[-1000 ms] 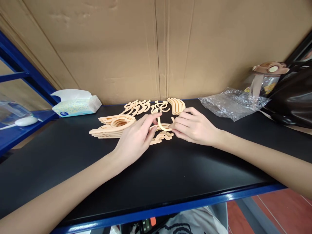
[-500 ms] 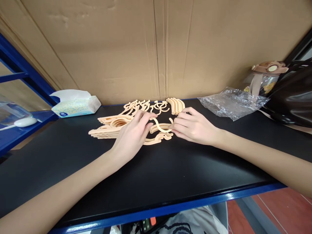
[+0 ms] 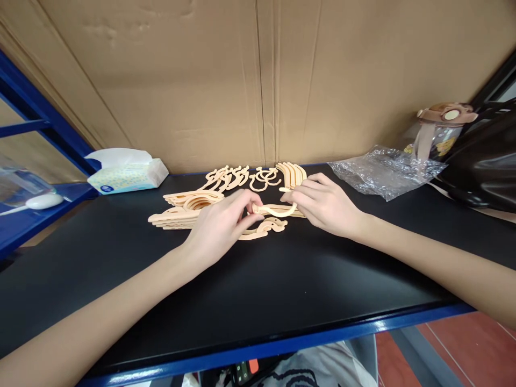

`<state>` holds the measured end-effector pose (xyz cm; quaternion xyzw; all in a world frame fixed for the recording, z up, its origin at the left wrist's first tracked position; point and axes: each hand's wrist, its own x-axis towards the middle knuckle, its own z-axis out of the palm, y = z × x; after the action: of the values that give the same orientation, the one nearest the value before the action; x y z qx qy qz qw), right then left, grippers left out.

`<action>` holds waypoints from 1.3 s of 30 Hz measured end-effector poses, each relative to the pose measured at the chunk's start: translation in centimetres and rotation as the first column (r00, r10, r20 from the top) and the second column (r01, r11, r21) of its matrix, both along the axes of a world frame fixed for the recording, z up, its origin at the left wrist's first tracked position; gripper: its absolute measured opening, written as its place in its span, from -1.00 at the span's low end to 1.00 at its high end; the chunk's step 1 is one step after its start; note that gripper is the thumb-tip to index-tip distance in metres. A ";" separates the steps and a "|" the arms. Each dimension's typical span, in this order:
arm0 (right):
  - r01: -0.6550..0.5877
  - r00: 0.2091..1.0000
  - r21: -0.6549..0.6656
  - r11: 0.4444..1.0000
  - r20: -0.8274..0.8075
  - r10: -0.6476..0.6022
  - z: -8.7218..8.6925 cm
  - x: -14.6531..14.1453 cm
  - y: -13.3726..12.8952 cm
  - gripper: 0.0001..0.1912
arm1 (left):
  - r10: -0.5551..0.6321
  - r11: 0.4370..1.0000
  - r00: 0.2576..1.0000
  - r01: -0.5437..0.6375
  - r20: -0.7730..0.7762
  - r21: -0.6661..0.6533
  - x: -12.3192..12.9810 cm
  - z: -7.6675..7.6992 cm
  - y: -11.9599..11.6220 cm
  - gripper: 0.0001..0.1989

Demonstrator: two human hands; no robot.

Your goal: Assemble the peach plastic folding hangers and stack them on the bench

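Note:
A cream plastic hanger hook [image 3: 278, 213] is held between my two hands, just above the black table. The thumb and fingers of my left hand [image 3: 223, 220] pinch its straight end. My right hand [image 3: 328, 207] has its fingers closed at the curved end, whose tip [image 3: 285, 190] sticks out to the left of the fingers. Right behind the hook lies a cream hanger arm piece [image 3: 300, 213], partly covered by hook and hand. A folded hanger piece [image 3: 274, 224] rests on the table below. Beside my left hand is a stack of hanger pieces [image 3: 177, 217], partly hidden.
Farther back lie several loose hooks [image 3: 266, 176], a group of hanger pieces [image 3: 228, 177] and a row of curved arms [image 3: 292, 174]. A tissue pack [image 3: 127, 174] stands at left, a crumpled clear bag [image 3: 382, 169] and a bottle [image 3: 441, 131] at right. Cardboard [image 3: 181, 80] closes the back.
The hook has turned between my hands, its curved end tipping over and shifting right. My left fingers have come down slightly onto its straight end, and my right hand has moved slightly right.

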<state>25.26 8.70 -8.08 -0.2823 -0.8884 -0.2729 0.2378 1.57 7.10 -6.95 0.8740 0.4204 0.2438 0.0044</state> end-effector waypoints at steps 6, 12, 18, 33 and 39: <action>-0.083 0.995 -0.136 0.987 -0.071 0.074 -0.1 -0.8 -0.8 -0.78 | -0.160 0.987 0.986 0.159 -0.045 -0.037 0.6 0.0 -1.0 -0.84; -0.137 0.986 -0.156 0.978 -0.114 0.119 -0.1 -1.3 -1.3 -0.81 | -0.174 0.983 0.977 0.181 -0.125 0.040 0.5 -0.3 -0.8 -0.80; -0.112 0.991 -0.202 0.973 -0.089 0.096 -0.3 -1.4 -1.3 -0.73 | -0.143 0.983 0.978 0.158 -0.152 0.090 0.5 -0.2 -0.7 -0.76; -0.468 0.690 -0.623 0.626 -0.701 -0.181 -1.0 -1.1 -0.3 -0.84 | 0.049 0.990 0.988 -0.029 -0.147 0.138 0.3 -0.5 0.0 -0.76; -0.460 0.625 -0.612 0.644 -0.738 -0.255 -1.9 -0.1 1.5 -0.87 | 0.062 0.968 0.955 0.014 -0.290 0.251 -0.3 -0.7 0.9 -0.74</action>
<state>25.17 10.18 -9.95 -0.3849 -0.7398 0.2887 0.4703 1.25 8.02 -7.65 0.8888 0.3929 0.1617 -0.1718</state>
